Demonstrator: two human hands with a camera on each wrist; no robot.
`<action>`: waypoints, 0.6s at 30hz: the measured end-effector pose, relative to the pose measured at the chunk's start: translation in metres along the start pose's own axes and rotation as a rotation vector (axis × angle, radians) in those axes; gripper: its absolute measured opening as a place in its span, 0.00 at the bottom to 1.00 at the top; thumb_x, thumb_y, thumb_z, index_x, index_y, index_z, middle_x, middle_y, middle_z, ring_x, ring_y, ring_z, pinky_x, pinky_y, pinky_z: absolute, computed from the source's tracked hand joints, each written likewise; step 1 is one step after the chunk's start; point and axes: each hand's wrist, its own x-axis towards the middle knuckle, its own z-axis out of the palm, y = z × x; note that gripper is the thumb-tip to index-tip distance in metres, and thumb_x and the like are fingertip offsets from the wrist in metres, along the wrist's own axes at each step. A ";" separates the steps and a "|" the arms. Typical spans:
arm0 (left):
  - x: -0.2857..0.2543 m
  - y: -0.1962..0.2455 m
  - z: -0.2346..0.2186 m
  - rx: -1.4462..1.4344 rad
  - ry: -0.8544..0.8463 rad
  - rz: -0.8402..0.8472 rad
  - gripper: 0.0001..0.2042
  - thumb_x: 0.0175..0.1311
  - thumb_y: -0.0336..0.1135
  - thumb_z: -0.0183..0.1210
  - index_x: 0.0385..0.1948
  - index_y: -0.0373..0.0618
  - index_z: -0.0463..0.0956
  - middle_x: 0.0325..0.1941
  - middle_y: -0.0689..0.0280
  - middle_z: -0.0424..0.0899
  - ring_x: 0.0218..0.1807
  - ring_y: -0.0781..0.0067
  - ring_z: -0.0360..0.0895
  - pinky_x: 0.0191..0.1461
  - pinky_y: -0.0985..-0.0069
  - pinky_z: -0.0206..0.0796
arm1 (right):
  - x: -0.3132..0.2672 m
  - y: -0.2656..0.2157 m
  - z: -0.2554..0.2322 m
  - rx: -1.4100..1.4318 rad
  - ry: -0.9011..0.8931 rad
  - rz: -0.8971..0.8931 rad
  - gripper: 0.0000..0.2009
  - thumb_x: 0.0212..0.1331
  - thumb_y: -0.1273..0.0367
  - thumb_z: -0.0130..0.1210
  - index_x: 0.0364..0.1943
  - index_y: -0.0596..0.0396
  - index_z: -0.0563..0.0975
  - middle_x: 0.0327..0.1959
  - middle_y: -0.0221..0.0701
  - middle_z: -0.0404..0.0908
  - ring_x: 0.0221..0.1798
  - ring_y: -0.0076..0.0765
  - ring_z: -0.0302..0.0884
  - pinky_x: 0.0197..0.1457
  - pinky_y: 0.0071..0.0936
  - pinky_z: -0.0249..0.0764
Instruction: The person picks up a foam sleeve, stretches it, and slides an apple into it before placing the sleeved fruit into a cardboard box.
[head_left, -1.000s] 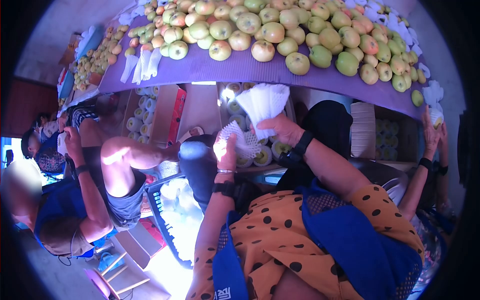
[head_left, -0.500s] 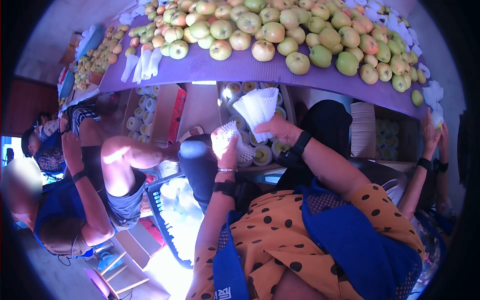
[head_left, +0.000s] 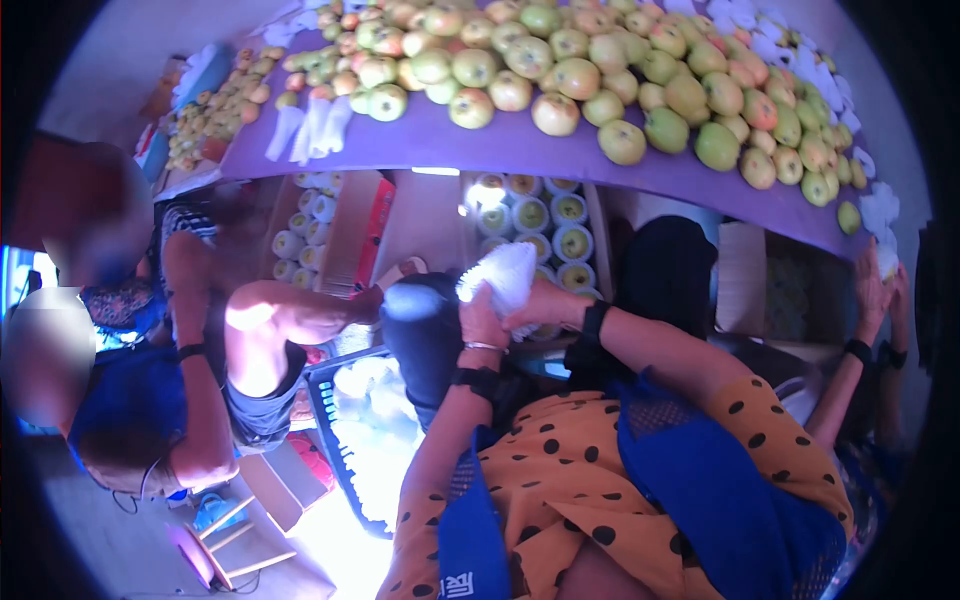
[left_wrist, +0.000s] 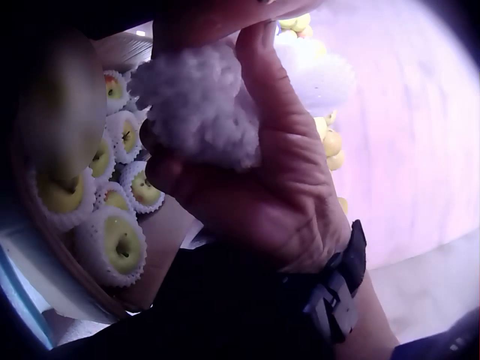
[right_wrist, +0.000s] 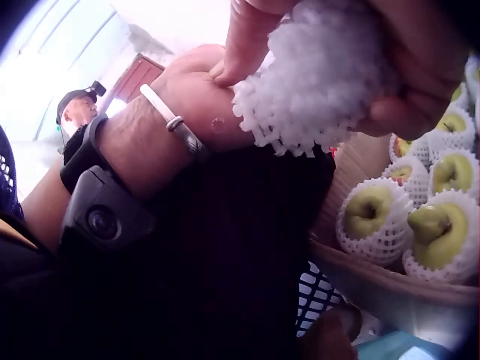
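Both hands meet at a bundle of white foam net sleeves above the lap. The left hand, with a bracelet at its wrist, grips the bundle from the left side. From the right, the right hand holds its lower part, close against the left hand. In the left wrist view the ruffled net ends bunch inside a curled palm. The right wrist view shows the lacy edge of the foam between fingers and thumb. Whatever lies inside the foam is hidden.
Apples pile on the purple table, with flat sleeves near its edge. Below stand boxes of foam-wrapped apples. A dark crate of white foam sits left of the knee. A person sits at left; another's hands work at right.
The hands, apart before, have come together, the right one moving down and left with its sleeves. The head view has turned slightly, and the scene shifts right.
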 end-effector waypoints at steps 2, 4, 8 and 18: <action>-0.004 0.002 0.006 -0.179 -0.023 -0.059 0.18 0.60 0.38 0.41 0.47 0.33 0.64 0.48 0.56 0.71 0.49 0.60 0.69 0.54 0.66 0.58 | -0.001 -0.010 0.001 -0.018 -0.006 0.081 0.36 0.30 0.73 0.64 0.53 0.52 0.63 0.49 0.30 0.69 0.53 0.28 0.63 0.56 0.26 0.59; -0.003 0.004 0.004 -0.360 -0.121 -0.188 0.19 0.60 0.37 0.40 0.50 0.34 0.61 0.53 0.55 0.66 0.55 0.59 0.64 0.60 0.65 0.52 | -0.005 -0.018 0.002 0.095 0.011 0.102 0.37 0.30 0.73 0.63 0.54 0.52 0.62 0.50 0.30 0.67 0.54 0.29 0.63 0.57 0.27 0.58; 0.003 0.000 -0.002 -0.504 -0.259 -0.190 0.18 0.60 0.34 0.40 0.51 0.35 0.61 0.52 0.55 0.66 0.54 0.59 0.64 0.60 0.65 0.53 | -0.004 -0.013 0.003 0.143 0.079 -0.066 0.32 0.33 0.70 0.61 0.51 0.56 0.64 0.49 0.32 0.68 0.53 0.30 0.64 0.55 0.26 0.61; 0.000 0.005 -0.014 1.623 -0.047 0.555 0.12 0.55 0.33 0.46 0.39 0.37 0.70 0.38 0.60 0.75 0.44 0.66 0.72 0.51 0.71 0.60 | -0.002 -0.003 0.006 -0.007 0.086 -0.039 0.31 0.34 0.73 0.58 0.51 0.54 0.64 0.51 0.34 0.68 0.54 0.32 0.64 0.56 0.26 0.59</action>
